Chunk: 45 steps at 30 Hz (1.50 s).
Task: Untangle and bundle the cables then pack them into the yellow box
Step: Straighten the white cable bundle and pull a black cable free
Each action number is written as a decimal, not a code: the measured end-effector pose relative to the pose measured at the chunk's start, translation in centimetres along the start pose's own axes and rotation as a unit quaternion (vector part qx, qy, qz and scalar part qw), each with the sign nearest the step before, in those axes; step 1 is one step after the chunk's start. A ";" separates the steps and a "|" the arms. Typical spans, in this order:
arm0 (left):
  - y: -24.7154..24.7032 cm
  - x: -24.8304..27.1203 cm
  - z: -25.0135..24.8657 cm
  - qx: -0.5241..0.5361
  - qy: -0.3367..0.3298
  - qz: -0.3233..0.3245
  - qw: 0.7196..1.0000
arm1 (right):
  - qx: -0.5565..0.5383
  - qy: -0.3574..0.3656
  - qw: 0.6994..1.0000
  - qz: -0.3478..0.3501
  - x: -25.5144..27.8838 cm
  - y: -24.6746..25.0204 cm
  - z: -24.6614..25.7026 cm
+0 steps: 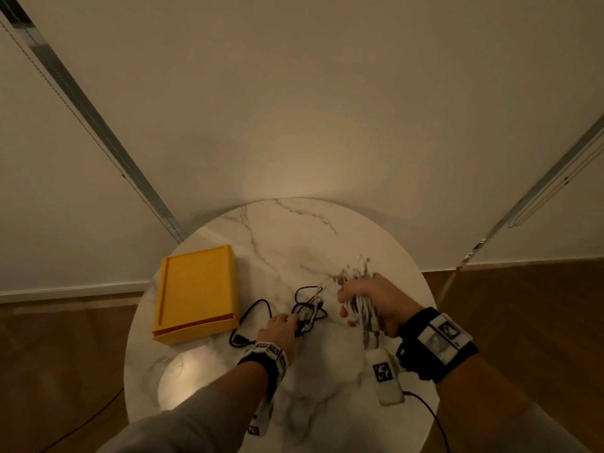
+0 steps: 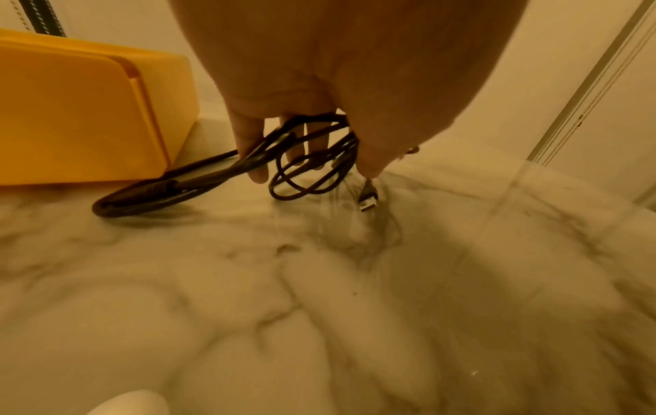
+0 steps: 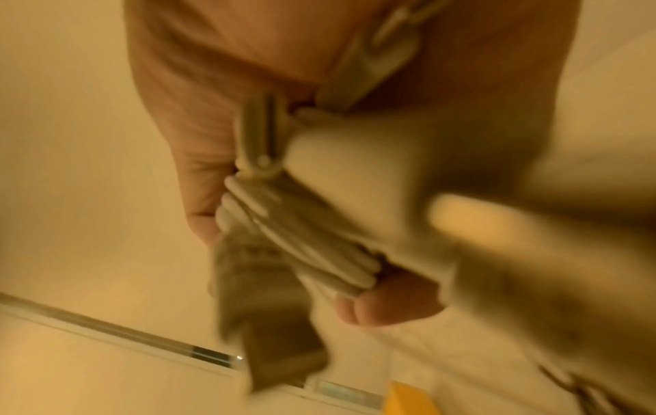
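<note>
My right hand (image 1: 369, 304), right of centre in the head view, is curled round a bunch of white cables (image 1: 359, 310); my left hand (image 1: 282, 331), just left of it, has its fingers hooked into the loops of the black cable (image 2: 305, 165), one plug dangling by the marble table (image 1: 294, 237). I judge I'm in the untangling step: white strands run on into the black loops, so next I need to draw the two apart gently. The yellow box (image 1: 196, 289) sits closed at centre left, nothing packed. I can read no brand or writing; only the square black-and-white markers on the wrist bands (image 1: 438, 341).
</note>
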<state>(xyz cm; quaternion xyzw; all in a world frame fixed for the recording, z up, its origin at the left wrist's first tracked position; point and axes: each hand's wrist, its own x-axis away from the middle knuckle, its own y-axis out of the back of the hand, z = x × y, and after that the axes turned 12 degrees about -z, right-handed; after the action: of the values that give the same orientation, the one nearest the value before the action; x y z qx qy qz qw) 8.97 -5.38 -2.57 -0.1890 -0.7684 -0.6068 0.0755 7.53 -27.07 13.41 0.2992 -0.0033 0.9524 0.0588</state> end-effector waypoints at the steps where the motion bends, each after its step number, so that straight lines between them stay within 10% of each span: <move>1: 0.0 0.0 0.4 0.003 -0.006 0.005 1.000 | -0.021 0.006 1.000 0.002 0.6 0.1 1.1; 15: -0.4 1.0 1.4 -0.021 -0.018 0.055 0.998 | -0.257 0.133 0.938 0.189 5.5 0.5 9.4; 20: 1.1 1.7 0.2 0.152 0.022 0.019 0.988 | -0.243 0.125 0.945 0.181 5.5 -0.1 8.6; 30: 12.5 8.2 -5.4 0.682 -0.069 -0.083 0.724 | -0.022 0.228 0.973 0.001 5.6 -3.2 1.9; 45: 16.2 10.0 -5.1 0.708 0.037 -0.170 0.685 | -0.045 0.249 0.966 -0.041 6.5 -5.7 1.8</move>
<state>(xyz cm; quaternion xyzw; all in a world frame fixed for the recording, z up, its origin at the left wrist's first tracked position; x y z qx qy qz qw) 5.44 -5.15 16.74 0.0769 -0.9850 0.1083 0.1102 3.92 -20.76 18.42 0.0490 -0.0197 0.9925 0.1099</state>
